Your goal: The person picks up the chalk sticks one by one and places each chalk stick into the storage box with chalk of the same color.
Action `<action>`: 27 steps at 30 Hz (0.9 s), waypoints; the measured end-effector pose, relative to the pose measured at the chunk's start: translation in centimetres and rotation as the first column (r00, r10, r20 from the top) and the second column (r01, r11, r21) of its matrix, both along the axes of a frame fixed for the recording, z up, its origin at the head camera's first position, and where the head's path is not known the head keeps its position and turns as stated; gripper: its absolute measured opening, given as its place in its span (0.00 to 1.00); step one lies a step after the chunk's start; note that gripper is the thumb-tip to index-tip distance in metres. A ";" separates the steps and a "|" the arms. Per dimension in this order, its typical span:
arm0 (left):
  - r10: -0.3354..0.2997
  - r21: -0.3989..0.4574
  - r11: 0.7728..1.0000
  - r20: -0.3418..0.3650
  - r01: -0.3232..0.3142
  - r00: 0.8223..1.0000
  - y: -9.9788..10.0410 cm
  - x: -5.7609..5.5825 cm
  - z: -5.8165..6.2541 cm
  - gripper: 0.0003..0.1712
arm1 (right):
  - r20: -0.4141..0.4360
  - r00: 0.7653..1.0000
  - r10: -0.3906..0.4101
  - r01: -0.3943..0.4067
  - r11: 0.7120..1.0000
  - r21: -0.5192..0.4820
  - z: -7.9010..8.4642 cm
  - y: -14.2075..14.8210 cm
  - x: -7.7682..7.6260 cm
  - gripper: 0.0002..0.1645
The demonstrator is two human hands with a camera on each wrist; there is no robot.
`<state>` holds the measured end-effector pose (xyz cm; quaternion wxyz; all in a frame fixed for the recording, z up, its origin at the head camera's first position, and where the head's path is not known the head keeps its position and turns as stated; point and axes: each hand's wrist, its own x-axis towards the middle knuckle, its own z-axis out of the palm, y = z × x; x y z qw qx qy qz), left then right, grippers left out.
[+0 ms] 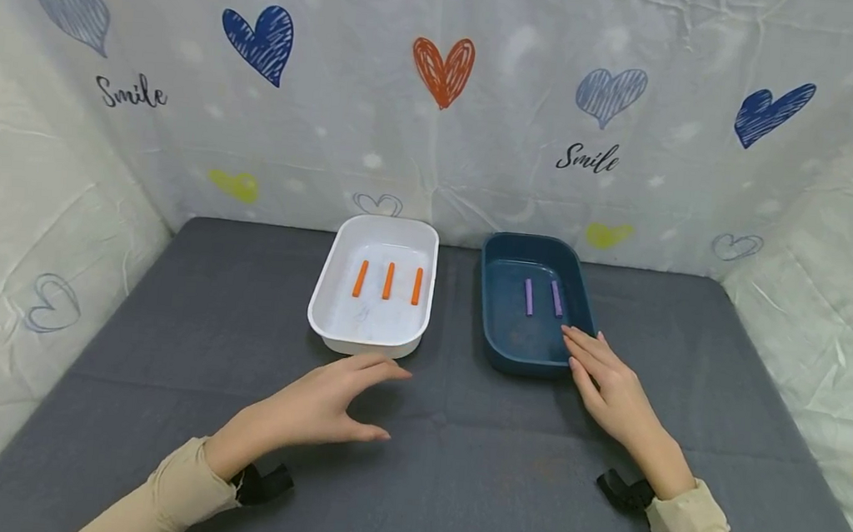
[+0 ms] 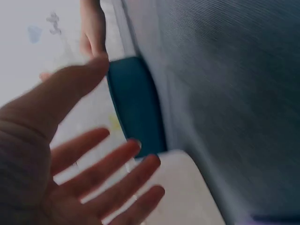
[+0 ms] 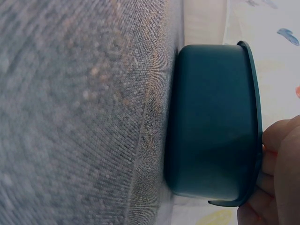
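My left hand (image 1: 318, 404) hovers in front of the white tray (image 1: 318, 303), thumb and fingers spread apart with nothing between them. In the left wrist view its fingers (image 2: 105, 180) overlap the tray's pale side. Three short orange sticks (image 1: 388, 281) lie side by side in that tray. My right hand (image 1: 616, 389) is at the near right corner of the dark teal tray (image 1: 496, 338), its fairly straight fingertips at the rim. Two short purple sticks (image 1: 528, 297) lie inside the teal tray. In the right wrist view the tray's outer wall (image 3: 215, 122) hides its contents.
Both trays stand at the back of a grey cloth-covered table (image 1: 447, 485), with a narrow gap between them. Behind them hangs a pale curtain (image 1: 512, 139) printed with hearts and lettering, which also encloses the sides. A black strap (image 1: 262, 484) circles each wrist.
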<state>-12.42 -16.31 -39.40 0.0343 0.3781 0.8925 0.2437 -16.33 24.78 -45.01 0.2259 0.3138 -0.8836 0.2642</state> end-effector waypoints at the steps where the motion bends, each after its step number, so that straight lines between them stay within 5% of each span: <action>1: -0.013 -0.005 1.000 0.011 0.013 1.000 -0.6 0.1 -0.2 0.39 | 0.000 1.000 -0.002 0.002 1.000 0.001 0.0 0.0 0.0 0.23; 8: -0.083 -0.073 0.993 0.133 0.093 0.988 -4.8 0.7 -0.8 0.45 | 0.004 1.000 -0.006 0.006 1.000 0.007 0.1 0.0 0.1 0.23; 15: -0.044 -0.066 0.996 0.270 0.064 0.962 -7.7 0.8 -1.2 0.52 | 0.004 1.000 -0.008 0.008 1.000 0.005 0.2 0.0 0.1 0.22; 21: -0.030 -0.055 0.997 0.313 0.049 0.949 -9.0 0.3 -1.8 0.50 | -0.004 1.000 -0.007 0.007 1.000 0.005 0.1 0.0 0.0 0.22; 27: -0.033 -0.049 0.998 0.282 0.049 0.959 -9.5 -0.1 -2.1 0.45 | -0.010 1.000 -0.006 0.007 1.000 0.006 0.0 0.0 -0.1 0.22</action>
